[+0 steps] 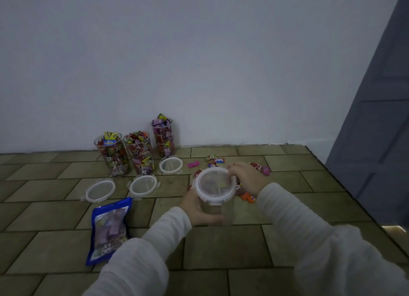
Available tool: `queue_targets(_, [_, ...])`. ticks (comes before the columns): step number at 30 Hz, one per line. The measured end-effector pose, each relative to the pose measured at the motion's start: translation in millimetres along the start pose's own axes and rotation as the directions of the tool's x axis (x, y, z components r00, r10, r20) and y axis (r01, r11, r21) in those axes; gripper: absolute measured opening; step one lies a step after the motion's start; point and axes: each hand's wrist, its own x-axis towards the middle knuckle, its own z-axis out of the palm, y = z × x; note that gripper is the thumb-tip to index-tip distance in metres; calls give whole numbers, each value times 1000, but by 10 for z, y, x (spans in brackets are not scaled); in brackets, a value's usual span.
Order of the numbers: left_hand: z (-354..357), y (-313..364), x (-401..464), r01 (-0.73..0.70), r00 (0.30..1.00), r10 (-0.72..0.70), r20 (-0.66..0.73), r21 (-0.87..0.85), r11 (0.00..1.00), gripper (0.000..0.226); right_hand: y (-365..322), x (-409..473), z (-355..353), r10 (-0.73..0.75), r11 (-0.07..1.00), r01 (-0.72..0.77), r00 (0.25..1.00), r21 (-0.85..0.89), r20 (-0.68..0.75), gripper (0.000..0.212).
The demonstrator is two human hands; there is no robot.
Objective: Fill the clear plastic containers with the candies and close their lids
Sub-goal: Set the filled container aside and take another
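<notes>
My left hand (199, 209) grips the side of a clear plastic container (218, 211) held above the floor. A round white-rimmed lid (215, 183) sits on top of it, and my right hand (245, 177) holds the lid's far right edge with curled fingers. Three open clear containers (138, 152) packed with wrapped candies stand by the wall. Their three loose lids (142, 185) lie on the floor in front of them. Loose candies (215, 159) are scattered on the tiles behind and beside my right hand.
A blue candy bag (109, 229) lies flat on the tiled floor at the left, near my left sleeve. A white wall runs along the back. A grey door or panel (376, 118) rises at the right.
</notes>
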Motion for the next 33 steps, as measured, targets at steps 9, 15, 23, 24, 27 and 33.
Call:
queue_targets(9, [138,45,4,212,977,-213,-6,-41,976,70,278,19,-210,133,990,-134,990,43,44,31])
queue_targets(15, [126,148,-16,331,940,-335,60,60,942,77,272,34,-231,306,931,-332,937,153,170,25])
queue_targets(23, [95,258,-34,404,890,-437,132,216,889,84,-93,257,-114,281,959,-270,948,-85,151,32])
queue_targets(24, [87,251,-29,408,886,-444,132,235,882,85,-117,305,-120,311,948,-292,934,-125,177,31])
queue_targets(27, [85,285,-30,390,885,-437,160,257,884,77,-151,411,-148,410,910,-375,880,-177,242,28])
queue_targets(33, [92,311,-36,374,887,-422,188,241,895,74,-141,479,-137,437,899,-424,850,-110,295,23])
